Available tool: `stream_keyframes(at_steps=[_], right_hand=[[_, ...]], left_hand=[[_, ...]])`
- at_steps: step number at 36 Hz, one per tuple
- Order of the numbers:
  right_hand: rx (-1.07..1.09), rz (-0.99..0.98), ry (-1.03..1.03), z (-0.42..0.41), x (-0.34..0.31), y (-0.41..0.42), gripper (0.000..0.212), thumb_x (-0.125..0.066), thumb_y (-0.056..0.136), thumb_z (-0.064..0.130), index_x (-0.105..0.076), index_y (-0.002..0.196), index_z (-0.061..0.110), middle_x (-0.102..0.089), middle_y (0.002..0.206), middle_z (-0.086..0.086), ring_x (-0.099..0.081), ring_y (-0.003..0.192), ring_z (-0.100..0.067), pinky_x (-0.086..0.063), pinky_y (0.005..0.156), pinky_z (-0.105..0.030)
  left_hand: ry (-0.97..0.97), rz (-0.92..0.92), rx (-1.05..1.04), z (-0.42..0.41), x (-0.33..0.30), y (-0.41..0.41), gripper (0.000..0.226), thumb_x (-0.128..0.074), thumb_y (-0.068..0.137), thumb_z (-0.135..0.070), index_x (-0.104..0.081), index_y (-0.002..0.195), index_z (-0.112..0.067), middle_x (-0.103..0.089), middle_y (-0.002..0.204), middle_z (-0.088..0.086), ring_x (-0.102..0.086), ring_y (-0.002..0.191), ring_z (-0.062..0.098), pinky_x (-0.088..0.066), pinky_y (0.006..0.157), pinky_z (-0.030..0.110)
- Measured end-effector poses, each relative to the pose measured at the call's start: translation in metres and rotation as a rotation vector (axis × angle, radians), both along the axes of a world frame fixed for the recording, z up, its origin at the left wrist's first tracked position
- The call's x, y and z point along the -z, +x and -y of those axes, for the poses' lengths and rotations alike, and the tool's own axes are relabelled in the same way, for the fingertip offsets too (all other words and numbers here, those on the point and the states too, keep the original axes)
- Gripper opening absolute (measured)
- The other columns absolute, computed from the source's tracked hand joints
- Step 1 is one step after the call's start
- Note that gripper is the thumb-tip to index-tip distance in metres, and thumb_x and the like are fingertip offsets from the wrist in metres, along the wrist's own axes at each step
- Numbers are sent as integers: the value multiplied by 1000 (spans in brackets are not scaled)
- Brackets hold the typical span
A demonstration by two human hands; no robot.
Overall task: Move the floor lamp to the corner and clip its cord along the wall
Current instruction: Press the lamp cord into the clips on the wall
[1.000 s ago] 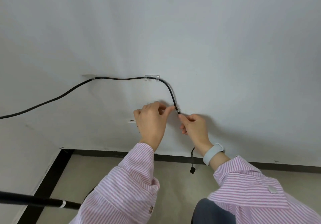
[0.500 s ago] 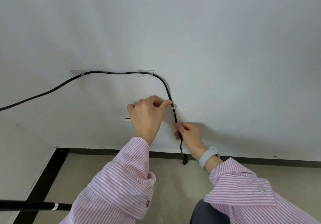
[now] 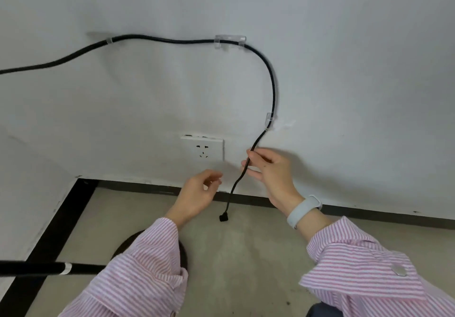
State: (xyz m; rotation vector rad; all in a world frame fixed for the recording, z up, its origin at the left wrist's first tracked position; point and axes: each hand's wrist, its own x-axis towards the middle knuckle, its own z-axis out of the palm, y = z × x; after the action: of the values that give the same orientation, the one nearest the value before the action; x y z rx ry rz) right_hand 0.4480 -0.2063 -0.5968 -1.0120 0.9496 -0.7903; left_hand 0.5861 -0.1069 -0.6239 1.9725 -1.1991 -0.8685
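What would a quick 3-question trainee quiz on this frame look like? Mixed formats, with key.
1. True or false: the left hand grips the black cord.
2. How many clear clips hold the cord to the wall?
3. The cord's plug is: A) pushed into the wall socket; B) hanging loose below the right hand; C) lying on top of the lamp pole.

Key: 1 false, the right hand pinches it; 2 three; 3 B.

Black cord (image 3: 272, 88) runs through three clear clips (image 3: 230, 41), its plug end (image 3: 223, 217) apparently dangling free
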Motion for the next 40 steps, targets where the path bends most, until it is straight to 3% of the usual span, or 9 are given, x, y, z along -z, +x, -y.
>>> stream_keyframes(at_steps=[3,7,14,21,25,28,31,34,40], right_hand=[[22,59,10,-3,6,7,17,-59,87,8,-62,98,-4,-60,75,-8,-65,71,-18,-60,79,-36],[87,118,30,-4,9,12,15,-57,87,6,-61,97,-4,-58,78,-11,-64,70,-19,-61,74,-33],[137,122,-9,-4,12,7,6,-56,88,4,-61,84,3,-56,76,-9,-64,67,-18,-61,70,-31],[41,-125,-77,-7,35,8,5,-58,87,13,-62,90,14,-60,83,1,-57,81,-13,-56,81,-29],[-228,-350,-93,-23,59,13,14,-56,88,16,-63,100,17,-58,80,7,-52,74,-9,-44,67,-20],[-280,-401,-136,-29,69,19,6,-56,88,16,-62,89,17,-59,71,5,-52,64,-9,-39,59,-17],[-214,-429,-125,-26,76,23,11,-54,89,15,-60,80,18,-61,67,3,-53,59,-9,-37,53,-14],[-85,-389,-49,-22,80,22,11,-50,90,12,-59,83,13,-60,66,1,-52,57,-10,-38,46,-8],[87,-370,-18,-13,90,22,10,-48,91,13,-58,89,10,-60,69,1,-56,59,-11,-41,58,-21]], left_hand=[[-7,-151,118,-5,26,-8,35,-45,95,-15,-49,129,-19,-56,124,-9,-50,111,4,-40,88,12],[-52,-286,142,-2,52,-21,29,-42,96,-11,-51,122,-16,-58,113,-12,-51,104,-4,-38,80,-2],[70,-358,208,-18,79,-14,15,-45,94,-10,-56,98,0,-66,94,5,-59,102,16,-38,94,23],[-63,-306,-23,-20,86,-5,17,-48,92,-6,-50,77,-15,-54,66,3,-51,60,14,-43,62,22],[-125,-167,-66,-19,85,3,8,-52,90,-11,-53,83,-10,-53,68,0,-49,64,12,-39,59,14],[-155,-106,-53,-20,86,5,7,-53,90,-12,-54,83,-12,-55,68,-1,-50,65,14,-39,59,15],[-107,-154,-9,-23,88,9,6,-52,90,-10,-57,90,-13,-57,72,1,-54,70,15,-45,67,25],[-34,-210,-2,-30,96,16,14,-50,92,-9,-60,97,-17,-58,72,-2,-55,71,11,-45,71,19],[82,-102,-153,-38,117,40,10,-57,88,-18,-61,98,-21,-63,82,-2,-61,82,16,-50,79,31]])
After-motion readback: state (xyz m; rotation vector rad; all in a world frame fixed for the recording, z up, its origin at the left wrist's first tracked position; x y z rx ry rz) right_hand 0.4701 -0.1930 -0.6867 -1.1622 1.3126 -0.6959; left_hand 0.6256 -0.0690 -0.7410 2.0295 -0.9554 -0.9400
